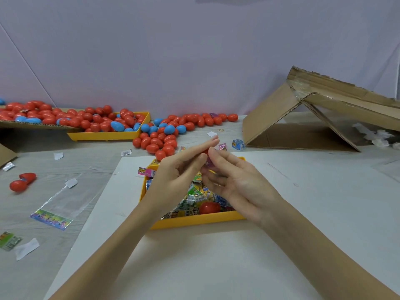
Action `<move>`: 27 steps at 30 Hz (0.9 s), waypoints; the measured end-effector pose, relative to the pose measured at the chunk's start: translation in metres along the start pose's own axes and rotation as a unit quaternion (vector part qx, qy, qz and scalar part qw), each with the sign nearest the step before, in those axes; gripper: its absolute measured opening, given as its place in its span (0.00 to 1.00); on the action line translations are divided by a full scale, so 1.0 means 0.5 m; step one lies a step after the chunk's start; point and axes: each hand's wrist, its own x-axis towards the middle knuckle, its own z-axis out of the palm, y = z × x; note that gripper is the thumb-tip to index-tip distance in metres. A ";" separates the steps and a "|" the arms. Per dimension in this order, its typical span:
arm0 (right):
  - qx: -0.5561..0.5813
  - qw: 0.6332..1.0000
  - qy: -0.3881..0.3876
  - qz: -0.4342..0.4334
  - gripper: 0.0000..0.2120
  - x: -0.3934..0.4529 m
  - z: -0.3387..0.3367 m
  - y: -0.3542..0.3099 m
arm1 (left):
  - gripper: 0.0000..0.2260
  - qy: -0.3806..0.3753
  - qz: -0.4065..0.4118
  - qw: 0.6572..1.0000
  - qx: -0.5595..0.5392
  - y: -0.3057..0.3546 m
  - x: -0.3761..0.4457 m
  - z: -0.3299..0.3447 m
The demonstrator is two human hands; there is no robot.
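Tabletop beyond the yellow tray (194, 221) already holds many closed eggs (155, 144), while above it the left hand (184, 167) grips a red egg (205, 153) and the right hand (236, 182) pinches a pink packet (209, 163), seemingly mid-fill.

Above the yellow tray (194, 221) of bright packets (194, 198) on the desk (216, 256), the left grip (179, 169) pinches a red egg half (205, 153). The right grip (238, 182) holds a pink packet (209, 163) just beside it. Red and blue eggs (160, 139) lie heaped behind.
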 end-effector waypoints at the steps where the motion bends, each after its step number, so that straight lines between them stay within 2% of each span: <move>1: -0.081 0.995 0.021 -0.060 0.14 0.000 -0.005 -0.001 | 0.16 -0.002 -0.018 0.999 -0.030 0.002 0.002 -0.001; 3: -0.262 0.945 0.063 -0.186 0.13 -0.001 -0.014 -0.005 | 0.15 0.020 -0.057 0.996 -0.072 0.006 0.003 -0.006; 5: -0.329 0.910 0.053 -0.248 0.15 0.002 -0.021 -0.004 | 0.14 0.044 -0.095 0.991 -0.080 0.005 0.003 -0.009; 8: -0.335 0.907 0.025 -0.255 0.15 0.008 -0.023 0.002 | 0.13 0.064 -0.117 0.989 -0.068 0.001 0.001 -0.009; 11: -0.344 0.898 0.009 -0.273 0.16 0.015 -0.029 0.008 | 0.13 0.093 -0.126 0.981 -0.117 -0.005 0.004 -0.016; 17: -0.333 0.894 0.007 -0.299 0.14 0.018 -0.035 0.010 | 0.14 0.102 -0.140 0.965 -0.198 -0.018 0.007 -0.014; 21: -0.352 0.877 0.005 -0.327 0.15 0.017 -0.036 0.009 | 0.16 0.094 -0.141 0.959 -0.226 -0.022 0.007 -0.013; 23: -0.377 0.856 0.009 -0.354 0.17 0.015 -0.033 0.010 | 0.17 0.085 -0.147 0.957 -0.235 -0.015 0.006 -0.017; 27: -0.458 0.778 0.026 -0.429 0.18 0.010 -0.028 0.005 | 0.17 0.059 -0.162 0.951 -0.257 -0.006 0.007 -0.018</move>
